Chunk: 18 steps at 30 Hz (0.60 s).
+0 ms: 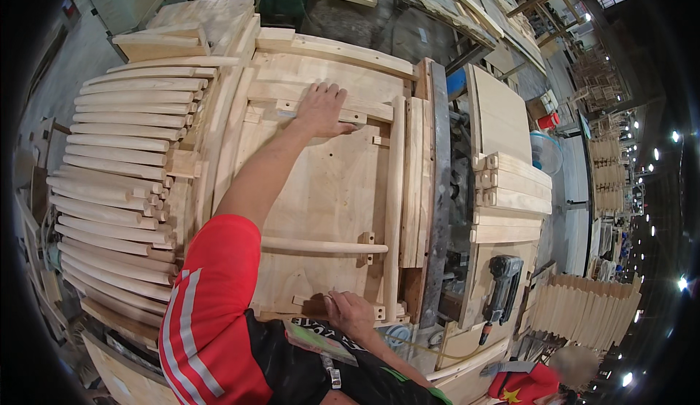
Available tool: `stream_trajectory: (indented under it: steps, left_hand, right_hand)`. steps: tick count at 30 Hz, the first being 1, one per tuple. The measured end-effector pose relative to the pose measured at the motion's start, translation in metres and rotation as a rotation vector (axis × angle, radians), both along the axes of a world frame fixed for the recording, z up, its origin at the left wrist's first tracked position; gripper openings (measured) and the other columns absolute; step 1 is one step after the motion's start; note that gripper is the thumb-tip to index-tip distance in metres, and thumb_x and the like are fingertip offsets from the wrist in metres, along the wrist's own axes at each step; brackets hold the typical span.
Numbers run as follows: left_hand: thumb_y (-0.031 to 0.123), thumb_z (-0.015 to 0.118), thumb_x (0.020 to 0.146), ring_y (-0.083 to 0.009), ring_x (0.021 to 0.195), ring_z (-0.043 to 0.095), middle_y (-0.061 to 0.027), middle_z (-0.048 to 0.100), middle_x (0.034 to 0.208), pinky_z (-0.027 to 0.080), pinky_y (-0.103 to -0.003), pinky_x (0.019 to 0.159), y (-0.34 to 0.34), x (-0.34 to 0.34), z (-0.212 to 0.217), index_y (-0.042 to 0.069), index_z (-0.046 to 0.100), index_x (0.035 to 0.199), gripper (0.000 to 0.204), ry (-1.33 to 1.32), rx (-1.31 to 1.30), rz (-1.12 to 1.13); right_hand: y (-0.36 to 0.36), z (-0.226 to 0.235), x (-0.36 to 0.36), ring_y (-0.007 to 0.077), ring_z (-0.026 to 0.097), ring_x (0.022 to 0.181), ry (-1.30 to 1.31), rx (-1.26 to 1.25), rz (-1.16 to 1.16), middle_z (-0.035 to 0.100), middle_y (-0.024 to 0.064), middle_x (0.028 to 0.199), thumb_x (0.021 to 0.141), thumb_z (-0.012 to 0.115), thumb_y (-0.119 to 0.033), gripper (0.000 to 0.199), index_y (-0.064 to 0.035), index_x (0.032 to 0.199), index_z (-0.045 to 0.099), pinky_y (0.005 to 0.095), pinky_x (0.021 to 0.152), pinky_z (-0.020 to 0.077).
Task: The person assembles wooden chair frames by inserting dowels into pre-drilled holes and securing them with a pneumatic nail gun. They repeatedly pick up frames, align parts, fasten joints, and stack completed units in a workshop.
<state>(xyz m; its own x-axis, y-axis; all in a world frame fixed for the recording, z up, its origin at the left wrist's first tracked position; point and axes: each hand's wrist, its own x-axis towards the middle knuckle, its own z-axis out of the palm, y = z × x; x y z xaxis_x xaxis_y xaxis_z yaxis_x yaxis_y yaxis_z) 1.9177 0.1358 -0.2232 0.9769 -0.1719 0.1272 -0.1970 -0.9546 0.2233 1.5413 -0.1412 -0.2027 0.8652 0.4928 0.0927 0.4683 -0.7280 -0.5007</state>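
A shallow wooden jig (328, 186) lies before me, its flat panel bordered by pale rails. My left hand (321, 110) reaches to its far side, open, with fingers laid over a wooden rail (372, 107) and the thumb apart. Beneath that palm is a small drilled block (289, 105). At the near edge my right hand (351, 314) is bent, its fingers curled down at a wooden strip (308, 302); what they grip is hidden. Between the hands a slim tapered bar (321, 245) runs across the panel, its right end by another drilled block (369, 249).
Curved wooden slats (120, 145) are stacked on the left. Past a grey metal beam (440, 186) on the right stand cut wooden pieces (514, 186) and a black nail gun (502, 288) with a hose. Another person (521, 383) in red is at the lower right.
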Motion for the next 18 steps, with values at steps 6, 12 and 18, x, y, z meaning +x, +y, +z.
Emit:
stream_trajectory:
  steps: [6, 12, 18]
  left_hand:
    - [0.078, 0.071, 0.082, -0.0363, 0.133, 0.052, -0.0168, 0.059, 0.138, 0.036, -0.051, 0.116, 0.004, -0.002, -0.002, 0.003, 0.054, 0.144, 0.099, -0.020, 0.011, 0.012]
    - [0.080, 0.069, 0.083, -0.0360, 0.134, 0.053, -0.0179, 0.060, 0.138, 0.035, -0.051, 0.118, 0.003, -0.003, 0.007, 0.002, 0.055, 0.143, 0.099, 0.018, 0.040, -0.008]
    - [0.081, 0.067, 0.083, -0.0370, 0.136, 0.052, -0.0186, 0.059, 0.142, 0.035, -0.051, 0.119, -0.002, -0.001, 0.010, 0.003, 0.056, 0.144, 0.100, 0.043, 0.078, 0.008]
  right_hand:
    - [0.006, 0.007, 0.002, 0.0285, 0.068, 0.066, 0.029, -0.018, -0.008, 0.067, 0.0083, 0.075, 0.092, 0.079, -0.024, 0.015, -0.0104, 0.098, 0.074, 0.0423, 0.059, 0.0539]
    - [0.005, 0.000, -0.004, 0.0284, 0.069, 0.068, 0.020, -0.055, -0.024, 0.067, 0.0078, 0.077, 0.092, 0.079, -0.026, 0.016, -0.0127, 0.099, 0.075, 0.0422, 0.059, 0.0540]
    - [0.004, 0.001, -0.003, 0.0309, 0.068, 0.065, 0.033, -0.060, -0.018, 0.066, 0.0093, 0.074, 0.091, 0.080, -0.021, 0.014, -0.0104, 0.099, 0.074, 0.0426, 0.057, 0.0537]
